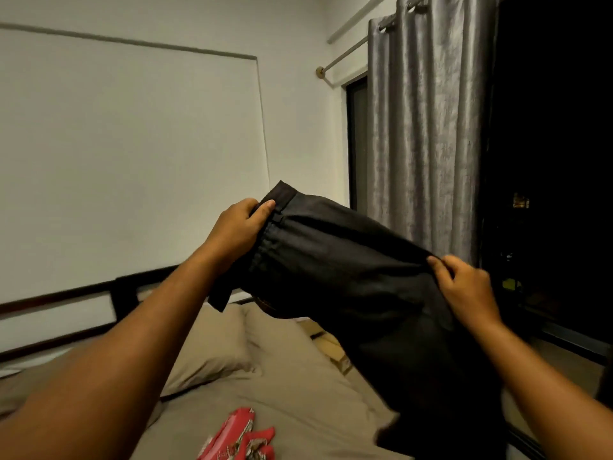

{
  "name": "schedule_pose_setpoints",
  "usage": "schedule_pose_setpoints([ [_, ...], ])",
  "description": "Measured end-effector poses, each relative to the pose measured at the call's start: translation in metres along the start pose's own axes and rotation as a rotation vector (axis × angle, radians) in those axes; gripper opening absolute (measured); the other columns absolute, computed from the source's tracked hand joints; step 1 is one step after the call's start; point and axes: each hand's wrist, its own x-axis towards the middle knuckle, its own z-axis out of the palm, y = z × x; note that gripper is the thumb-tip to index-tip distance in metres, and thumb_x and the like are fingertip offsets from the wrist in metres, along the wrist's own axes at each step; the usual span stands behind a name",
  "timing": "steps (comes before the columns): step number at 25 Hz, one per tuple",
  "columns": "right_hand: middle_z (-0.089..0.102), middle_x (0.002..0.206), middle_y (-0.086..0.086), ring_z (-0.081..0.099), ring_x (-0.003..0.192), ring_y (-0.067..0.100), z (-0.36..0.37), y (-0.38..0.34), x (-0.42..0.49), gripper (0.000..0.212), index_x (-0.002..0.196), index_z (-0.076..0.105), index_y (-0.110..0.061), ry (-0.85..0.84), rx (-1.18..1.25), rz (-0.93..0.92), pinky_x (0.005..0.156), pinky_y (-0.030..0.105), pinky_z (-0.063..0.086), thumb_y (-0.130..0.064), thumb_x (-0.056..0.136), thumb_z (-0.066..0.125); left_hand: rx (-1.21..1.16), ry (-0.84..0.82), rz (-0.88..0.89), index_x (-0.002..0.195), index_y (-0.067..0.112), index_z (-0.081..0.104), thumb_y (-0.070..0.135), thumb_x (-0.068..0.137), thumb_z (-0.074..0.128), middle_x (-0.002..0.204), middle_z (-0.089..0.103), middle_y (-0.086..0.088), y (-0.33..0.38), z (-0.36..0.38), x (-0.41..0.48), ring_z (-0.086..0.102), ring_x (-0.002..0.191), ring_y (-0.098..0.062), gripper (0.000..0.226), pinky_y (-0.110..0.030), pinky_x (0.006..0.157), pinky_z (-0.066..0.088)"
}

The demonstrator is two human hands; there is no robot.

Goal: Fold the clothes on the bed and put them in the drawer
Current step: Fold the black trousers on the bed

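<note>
To fold it well, the black woven garment with a gathered waistband should be drawn taut and level between both grips, with seams matched, before it is lowered flat onto the olive-sheeted bed. It hangs in the air above the bed, its lower end drooping toward the sheet. The left grip clenches the waistband; the right grip pinches the garment's opposite edge.

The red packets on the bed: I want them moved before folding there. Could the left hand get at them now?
Likely not yet: the left hand grips the black garment by its waistband, held up over the bed. The red packets lie uncovered on the bed, so letting go would free the way.
</note>
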Motion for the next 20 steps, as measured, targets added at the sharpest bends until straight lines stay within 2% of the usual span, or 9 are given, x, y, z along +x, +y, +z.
schedule_pose_setpoints([
  [2,0.066,0.071,0.015,0.064,0.073,0.039,0.001,-0.028,0.027,0.042,0.074,0.058,-0.014,-0.073,-0.085,-0.143,0.058,0.038,0.043,-0.048,0.098,0.057,-0.126,0.070,-0.151,0.089,0.003,0.058,0.052,0.101,0.046,0.082,0.062,-0.010,-0.045,0.003,-0.030,0.055,0.074,-0.023,0.052,-0.039,0.067,0.043],
  [5,0.070,0.082,0.007,0.065,0.080,0.032,0.076,-0.049,0.008,0.041,0.083,0.061,-0.020,-0.386,-0.205,-0.308,0.062,0.039,0.051,-0.057,0.098,0.052,-0.176,0.155,-0.386,0.084,0.006,0.058,0.045,0.102,0.050,0.080,0.063,-0.008,-0.126,0.009,-0.108,0.059,0.073,-0.020,0.045,-0.039,0.068,0.046],
  [8,0.071,0.106,0.004,0.063,0.100,0.029,0.198,-0.034,-0.094,0.027,0.102,0.066,-0.027,-0.698,-0.329,-0.369,0.080,0.039,0.051,-0.051,0.097,0.055,-0.084,0.154,-0.696,0.075,0.009,0.051,0.047,0.099,0.052,0.071,0.056,-0.006,-0.220,0.022,-0.222,0.054,0.069,-0.019,0.045,-0.038,0.064,0.041],
  [11,0.063,0.127,0.004,0.057,0.117,0.029,0.282,-0.014,-0.267,0.033,0.124,0.062,-0.027,-1.023,-0.336,-0.260,0.095,0.038,0.046,-0.047,0.097,0.056,0.014,0.054,-1.024,0.089,0.000,0.058,0.036,0.101,0.054,0.087,0.065,-0.014,-0.305,0.031,-0.366,0.060,0.086,-0.025,0.038,-0.035,0.067,0.040],
  [14,0.044,0.153,0.005,0.042,0.139,0.026,0.322,-0.018,-0.460,0.054,0.147,0.042,-0.030,-1.450,-0.389,-0.288,0.109,0.040,0.038,-0.055,0.099,0.047,0.071,-0.010,-1.304,0.099,0.010,0.059,0.034,0.103,0.053,0.099,0.063,-0.008,-0.374,0.023,-0.526,0.059,0.099,-0.026,0.025,-0.032,0.080,0.038],
  [16,0.016,0.167,0.007,0.015,0.154,0.029,0.321,-0.025,-0.545,0.068,0.158,0.023,-0.036,-1.636,-0.458,-0.244,0.119,0.050,0.023,-0.064,0.098,0.040,0.104,-0.028,-1.410,0.097,0.014,0.056,0.039,0.103,0.051,0.095,0.061,-0.008,-0.399,0.015,-0.609,0.061,0.099,-0.033,0.027,-0.034,0.078,0.037],
  [18,-0.009,0.170,0.006,-0.009,0.155,0.033,0.320,-0.030,-0.611,0.077,0.160,0.006,-0.040,-1.743,-0.539,-0.255,0.120,0.060,0.010,-0.070,0.096,0.036,0.138,-0.048,-1.548,0.100,0.014,0.054,0.038,0.104,0.047,0.099,0.062,-0.013,-0.420,0.007,-0.675,0.061,0.102,-0.038,0.026,-0.035,0.078,0.038],
  [20,-0.019,0.168,0.009,-0.018,0.153,0.038,0.315,-0.034,-0.646,0.083,0.160,-0.003,-0.039,-1.675,-0.579,-0.304,0.119,0.066,0.007,-0.075,0.094,0.033,0.149,-0.064,-1.566,0.109,0.012,0.056,0.040,0.105,0.045,0.105,0.065,-0.015,-0.434,0.005,-0.710,0.061,0.104,-0.039,0.030,-0.038,0.081,0.041],
])
